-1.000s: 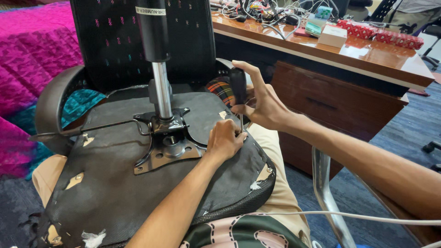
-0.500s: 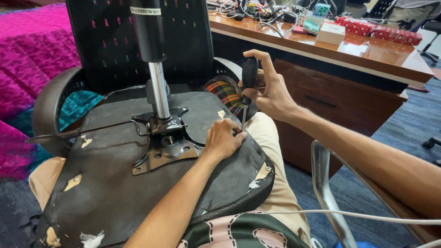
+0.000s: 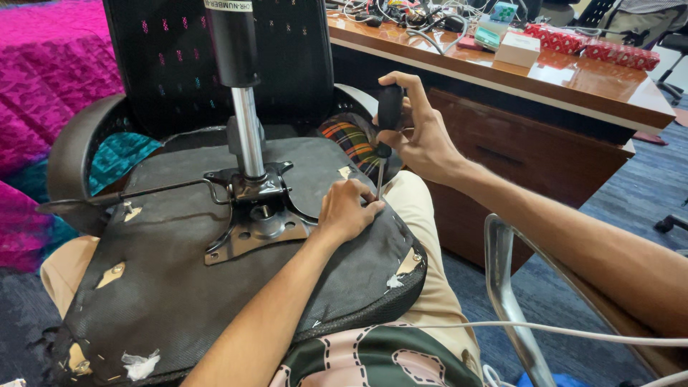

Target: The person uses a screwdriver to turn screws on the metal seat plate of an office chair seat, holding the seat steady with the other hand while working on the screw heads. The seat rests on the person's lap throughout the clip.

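Right hand (image 3: 419, 136) grips a screwdriver (image 3: 387, 122) upright at the seat's (image 3: 179, 301) edge (left hand (image 3: 344, 211) curled, steadying beside).

Upturned chair seat (image 3: 179, 287) lies on lap, desk (image 3: 573, 86) behind-right.

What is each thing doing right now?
Chair seat: upside down on the person's lap.
Screwdriver: upright, tip down at the seat's edge.
Right hand: gripping the screwdriver handle.
Left hand: resting on the seat, beside the tip.
Metal plate: lying flat against the seat.
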